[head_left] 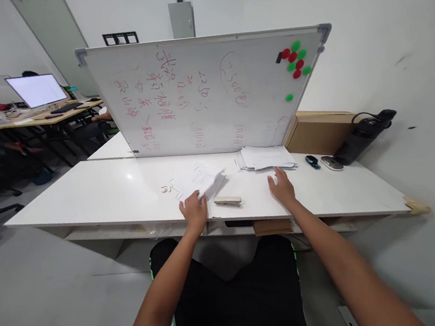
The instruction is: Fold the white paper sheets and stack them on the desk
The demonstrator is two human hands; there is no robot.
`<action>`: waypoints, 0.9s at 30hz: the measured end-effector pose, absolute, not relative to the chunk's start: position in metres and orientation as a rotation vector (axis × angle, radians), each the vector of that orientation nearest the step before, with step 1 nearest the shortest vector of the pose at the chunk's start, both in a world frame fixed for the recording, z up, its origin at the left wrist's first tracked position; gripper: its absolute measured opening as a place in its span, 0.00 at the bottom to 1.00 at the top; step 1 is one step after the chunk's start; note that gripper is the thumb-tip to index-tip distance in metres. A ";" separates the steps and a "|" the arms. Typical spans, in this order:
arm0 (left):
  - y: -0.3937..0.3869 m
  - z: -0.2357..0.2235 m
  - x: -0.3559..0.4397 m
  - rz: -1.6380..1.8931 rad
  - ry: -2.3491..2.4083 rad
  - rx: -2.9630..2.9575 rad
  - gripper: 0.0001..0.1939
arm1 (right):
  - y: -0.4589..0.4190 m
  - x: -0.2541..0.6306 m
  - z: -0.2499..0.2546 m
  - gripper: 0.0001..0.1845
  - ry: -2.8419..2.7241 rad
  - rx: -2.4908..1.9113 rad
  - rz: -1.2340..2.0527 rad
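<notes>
My left hand (194, 212) is closed on the near edge of some printed paper sheets (203, 179), whose right side lifts off the desk. Over on the right, my right hand (282, 188) has its thumb and fingers apart, fingertips at the front edge of a stack of papers (265, 157); it grips nothing. Between the hands a pale stapler (228, 201) lies on the white desk. Left of the sheets are small whitish curled pieces (166, 189), too small to name.
A whiteboard (210, 96) with red writing and round magnets stands along the desk's back. At right are a cardboard box (317, 131), a black bottle (366, 137), a mouse (332, 162) and a small dark object (312, 161). Another desk with a monitor (38, 90) stands far left, a person beside it.
</notes>
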State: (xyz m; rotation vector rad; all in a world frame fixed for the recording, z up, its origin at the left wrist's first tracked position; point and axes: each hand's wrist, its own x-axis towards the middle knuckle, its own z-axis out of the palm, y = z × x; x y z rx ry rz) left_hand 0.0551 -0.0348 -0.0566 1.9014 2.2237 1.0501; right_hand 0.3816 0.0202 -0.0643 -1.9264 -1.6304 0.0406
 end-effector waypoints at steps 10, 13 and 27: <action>-0.085 -0.011 0.036 1.378 1.914 2.208 0.15 | -0.143 0.280 -0.031 0.29 -1.281 -0.963 0.881; -0.119 -0.015 0.050 1.151 1.442 2.694 0.16 | -0.172 0.263 -0.035 0.37 -1.138 -0.818 1.207; -0.115 -0.055 0.057 0.848 1.183 2.888 0.18 | -0.204 0.332 -0.090 0.28 -0.195 -1.408 1.017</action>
